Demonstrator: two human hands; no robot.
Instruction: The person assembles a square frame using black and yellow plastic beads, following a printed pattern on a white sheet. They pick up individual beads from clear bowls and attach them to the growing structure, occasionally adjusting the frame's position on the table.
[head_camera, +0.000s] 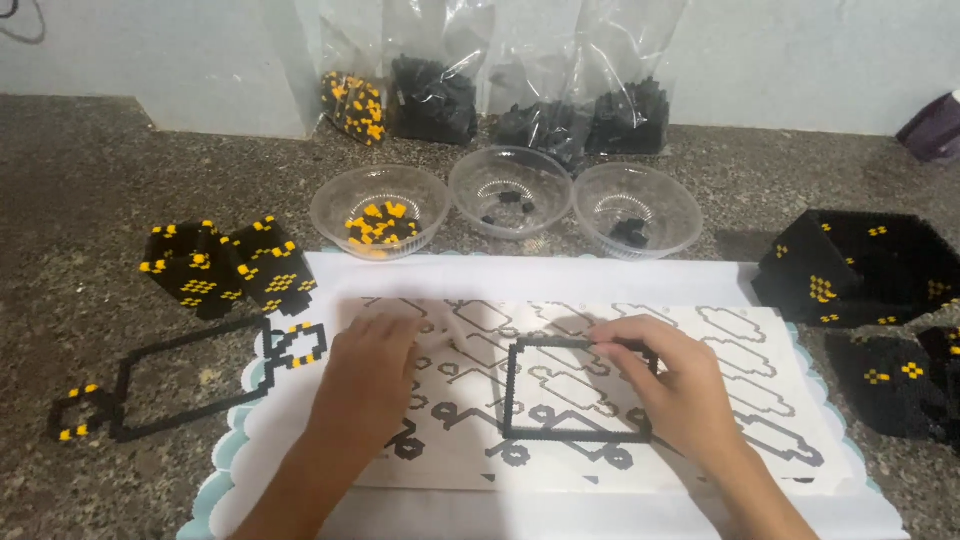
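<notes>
A black square bead frame (512, 395) lies on a white pattern sheet (760, 345) printed with outlined shapes. My right hand (668, 385) rests over the frame's right side, fingertips pinching its top edge. My left hand (368, 372) lies flat on the sheet to the frame's left, fingers pointing toward it and holding nothing that shows. Beyond the sheet stand three clear bowls: the left bowl (380, 210) holds yellow and black pieces, the middle bowl (510, 190) and the right bowl (638, 208) hold a few black ones.
A flat black outline piece (170, 380) and folded black-and-yellow panels (228, 266) lie left on the speckled counter. A black box form (860, 268) and a flat panel (895, 385) sit right. Several plastic bags of pieces (530, 110) lean on the wall.
</notes>
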